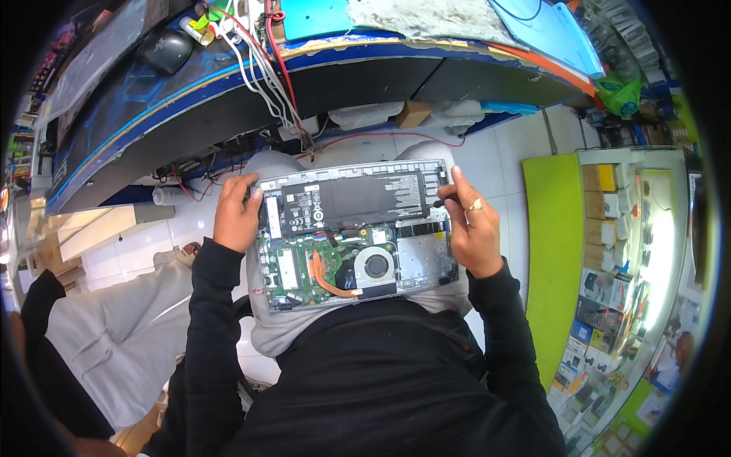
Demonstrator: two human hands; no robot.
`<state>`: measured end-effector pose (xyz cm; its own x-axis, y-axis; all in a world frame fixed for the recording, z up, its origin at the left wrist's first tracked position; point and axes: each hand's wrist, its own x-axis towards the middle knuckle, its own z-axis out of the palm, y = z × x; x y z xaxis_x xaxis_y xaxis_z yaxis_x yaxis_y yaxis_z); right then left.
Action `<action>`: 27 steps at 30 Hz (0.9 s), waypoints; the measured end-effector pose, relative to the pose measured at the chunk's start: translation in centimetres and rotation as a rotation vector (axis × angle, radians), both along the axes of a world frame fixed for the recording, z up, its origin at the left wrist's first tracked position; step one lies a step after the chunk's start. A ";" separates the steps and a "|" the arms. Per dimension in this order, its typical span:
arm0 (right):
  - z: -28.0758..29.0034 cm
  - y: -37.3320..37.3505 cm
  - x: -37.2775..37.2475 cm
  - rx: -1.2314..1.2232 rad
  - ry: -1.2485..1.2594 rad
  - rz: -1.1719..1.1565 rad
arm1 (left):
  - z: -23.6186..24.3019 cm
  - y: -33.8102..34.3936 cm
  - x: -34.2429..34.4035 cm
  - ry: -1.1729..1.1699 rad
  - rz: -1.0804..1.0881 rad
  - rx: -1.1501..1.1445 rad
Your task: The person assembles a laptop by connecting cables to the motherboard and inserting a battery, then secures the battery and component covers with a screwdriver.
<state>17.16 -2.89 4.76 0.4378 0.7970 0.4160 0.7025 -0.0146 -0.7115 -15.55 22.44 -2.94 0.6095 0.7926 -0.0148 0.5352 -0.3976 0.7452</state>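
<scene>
An opened laptop base (426,263) lies across my lap with its insides showing. Its long black battery (346,202) runs along the far side. Nearer to me are the green circuit board (304,259), a copper heat pipe (324,282) and a round cooling fan (375,265). My left hand (237,213) grips the base's left edge, thumb on top. At the right edge, my right hand (474,225) is closed around a small, dark, slim tool (440,203), mostly hidden by the fingers; its kind is unclear. The index finger points away from me.
Ahead stands a workbench (365,49) with a black mouse (166,51) and hanging white and red cables (266,84). A glass display case (609,259) with a green side is at the right. Another person's grey-clad leg (122,327) is close at the left.
</scene>
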 end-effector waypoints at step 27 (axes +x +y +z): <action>-0.7 -0.8 0.7 -0.170 -0.022 0.098 | 0.3 -0.1 0.4 -0.035 0.023 -0.007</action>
